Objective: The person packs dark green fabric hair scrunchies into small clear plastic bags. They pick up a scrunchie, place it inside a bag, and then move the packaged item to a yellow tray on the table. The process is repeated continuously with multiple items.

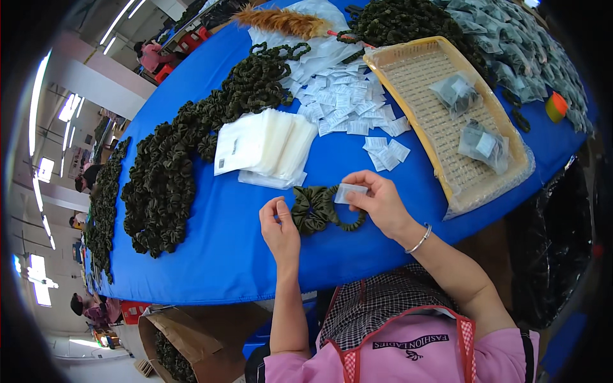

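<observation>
With the left hand (pixel 281 235) loosely curled, seemingly empty, just beside a wide green scrunchie (pixel 310 212) on the bench (pixel 217 268); pinching a white slip (pixel 349 191) over a narrower scrunchie (pixel 350 227) with the right hand (pixel 380 203). Could drop the slip through a slack grip.

So there's a puffy dark green scrunchie (pixel 302 218), all bunched up, lying on the blue table cover (pixel 223 258). Right up against its right side sits a skinnier green ring (pixel 356 225), round with ruched fabric. A little whitish slip (pixel 343 193), pretty much rectangular, is pinched over the ring's top.
</observation>
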`<state>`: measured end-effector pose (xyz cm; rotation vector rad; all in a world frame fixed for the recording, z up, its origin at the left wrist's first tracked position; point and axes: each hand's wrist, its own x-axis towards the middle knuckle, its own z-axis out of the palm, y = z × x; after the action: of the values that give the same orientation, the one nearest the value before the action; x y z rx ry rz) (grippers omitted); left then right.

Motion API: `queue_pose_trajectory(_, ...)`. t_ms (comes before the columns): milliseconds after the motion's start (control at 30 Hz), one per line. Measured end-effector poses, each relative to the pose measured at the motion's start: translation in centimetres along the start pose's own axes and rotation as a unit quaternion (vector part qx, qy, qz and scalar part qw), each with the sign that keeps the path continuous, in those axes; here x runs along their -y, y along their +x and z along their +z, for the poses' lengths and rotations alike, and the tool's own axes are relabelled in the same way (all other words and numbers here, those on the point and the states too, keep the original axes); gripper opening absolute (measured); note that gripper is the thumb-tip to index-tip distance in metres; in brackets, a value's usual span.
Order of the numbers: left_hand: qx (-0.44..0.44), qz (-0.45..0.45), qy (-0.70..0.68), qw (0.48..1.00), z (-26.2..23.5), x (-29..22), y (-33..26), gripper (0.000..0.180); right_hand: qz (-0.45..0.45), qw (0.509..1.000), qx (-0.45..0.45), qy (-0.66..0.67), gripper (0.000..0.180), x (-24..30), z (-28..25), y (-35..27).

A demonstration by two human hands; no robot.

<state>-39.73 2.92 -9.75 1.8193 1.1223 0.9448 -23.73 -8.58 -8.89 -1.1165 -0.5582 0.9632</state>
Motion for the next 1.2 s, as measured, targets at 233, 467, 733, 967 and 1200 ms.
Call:
queue_pose_trajectory(233, 0.042, -0.122, -0.087, 0.988, 0.8, 0.5, -0.7, 0.047, -0.129, 0.939, -0.012, -0.320, 0.014, -5.1, 5.2, 3.6)
queue_pose_trajectory(467, -0.009, -0.079, -0.179, 0.981, 1.9, 1.7, -1.9, 0.025, -0.173, 0.943, -0.005, -0.284, 0.012, -5.8, 5.4, 1.4)
queue_pose_trajectory(733, -0.037, -0.039, -0.311, 0.949, 4.1, -0.3, -5.8, 0.019, 0.081, 0.997, -0.010, 0.004, 0.020, -2.1, 5.1, -2.5)
queue_pose_trajectory(967, -0.082, 0.201, -0.003, 0.976, 1.5, -0.7, 5.5, 0.013, -0.046, 0.986, -0.031, -0.157, 0.022, -3.1, 0.4, -1.3)
queue_pose_trajectory(1200, -0.068, 0.134, 0.219, 0.964, -0.4, 4.4, 16.6, 0.017, -0.132, 0.967, 0.004, -0.218, 0.030, -3.8, 0.2, -1.6)
